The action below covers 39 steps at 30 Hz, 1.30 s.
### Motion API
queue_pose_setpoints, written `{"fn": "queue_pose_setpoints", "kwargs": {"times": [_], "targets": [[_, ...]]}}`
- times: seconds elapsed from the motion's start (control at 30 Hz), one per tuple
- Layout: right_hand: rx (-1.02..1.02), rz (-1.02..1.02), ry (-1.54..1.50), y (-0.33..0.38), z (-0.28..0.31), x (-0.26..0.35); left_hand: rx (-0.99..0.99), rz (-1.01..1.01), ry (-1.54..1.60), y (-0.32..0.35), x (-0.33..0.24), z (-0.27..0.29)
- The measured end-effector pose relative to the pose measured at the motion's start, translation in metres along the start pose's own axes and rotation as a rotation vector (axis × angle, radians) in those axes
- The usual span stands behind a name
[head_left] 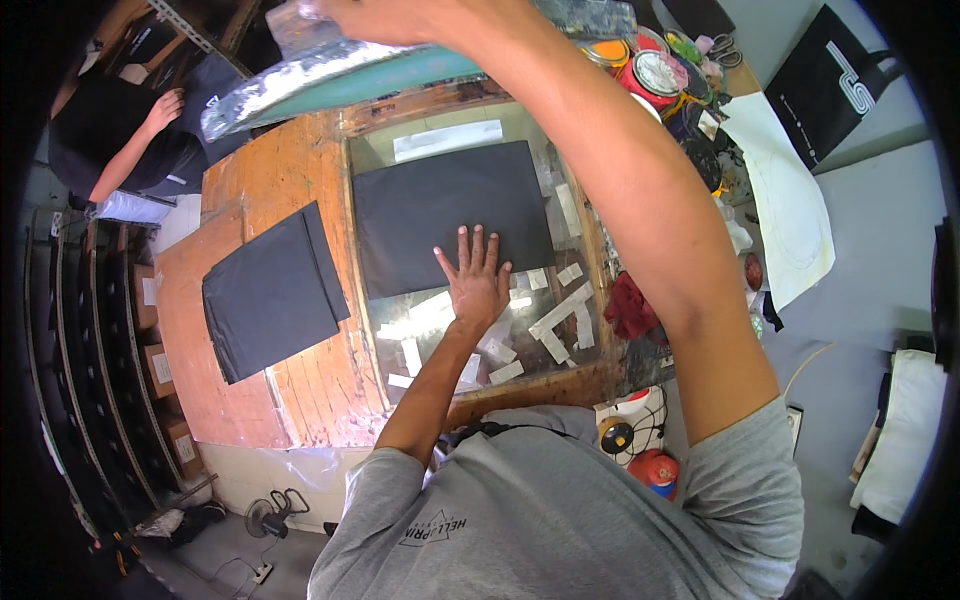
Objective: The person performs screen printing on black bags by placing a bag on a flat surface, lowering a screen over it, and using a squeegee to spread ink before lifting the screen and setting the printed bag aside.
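My left hand (pixel 477 278) lies with its fingers spread on a flat black sheet (pixel 430 200), which looks like fabric. Under the sheet is a glass panel (pixel 440 345) set in a wooden surround, with strips of whitish tape stuck to it. My right arm reaches far forward, and my right hand (pixel 385 20) is closed on a raised, paint-stained screen frame (pixel 345 88) at the top of the view; its fingertips are partly cut off. Left of the glass, several more black sheets (pixel 270 295) are stacked on the wooden table (pixel 270 180).
Open ink cans (pixel 660 75) and scissors (pixel 725 48) crowd the right side, near a dark red cloth (pixel 630 308) and a white paper sheet (pixel 790 225). A black bag with a white print (pixel 830 90) hangs beyond. Another person (pixel 125 135) is at the far left, beyond metal racks (pixel 95 340).
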State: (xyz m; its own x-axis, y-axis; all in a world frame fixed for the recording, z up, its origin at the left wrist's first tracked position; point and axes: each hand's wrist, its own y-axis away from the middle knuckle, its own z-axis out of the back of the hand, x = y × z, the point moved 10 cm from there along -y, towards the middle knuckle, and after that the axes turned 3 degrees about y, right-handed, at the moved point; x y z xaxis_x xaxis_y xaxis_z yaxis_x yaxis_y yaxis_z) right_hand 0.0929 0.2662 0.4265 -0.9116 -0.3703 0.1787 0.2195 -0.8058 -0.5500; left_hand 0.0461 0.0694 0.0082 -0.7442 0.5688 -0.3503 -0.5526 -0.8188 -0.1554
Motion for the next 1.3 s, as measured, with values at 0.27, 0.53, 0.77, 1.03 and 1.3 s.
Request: {"fn": "queue_pose_setpoints", "kwargs": {"times": [0.27,0.53,0.77,1.03,1.3], "targets": [[-0.102,0.012,0.129,0.088,-0.017,0.032,-0.14,0.208,0.559,0.009,0.018,0.101],[0.306,-0.093,0.108,0.289,-0.15,0.064,-0.268,1.053,2.054,0.115,0.038,0.089],[0.413,-0.233,0.055,0.334,-0.202,0.048,-0.219,1.291,2.003,0.13,0.066,0.014],[0.221,-0.133,0.079,0.311,-0.218,0.037,-0.216,1.329,1.917,0.13,0.061,0.022],[0.195,-0.176,0.201,0.198,-0.281,-0.062,-0.269,1.406,1.863,0.134,0.062,0.028]]}}
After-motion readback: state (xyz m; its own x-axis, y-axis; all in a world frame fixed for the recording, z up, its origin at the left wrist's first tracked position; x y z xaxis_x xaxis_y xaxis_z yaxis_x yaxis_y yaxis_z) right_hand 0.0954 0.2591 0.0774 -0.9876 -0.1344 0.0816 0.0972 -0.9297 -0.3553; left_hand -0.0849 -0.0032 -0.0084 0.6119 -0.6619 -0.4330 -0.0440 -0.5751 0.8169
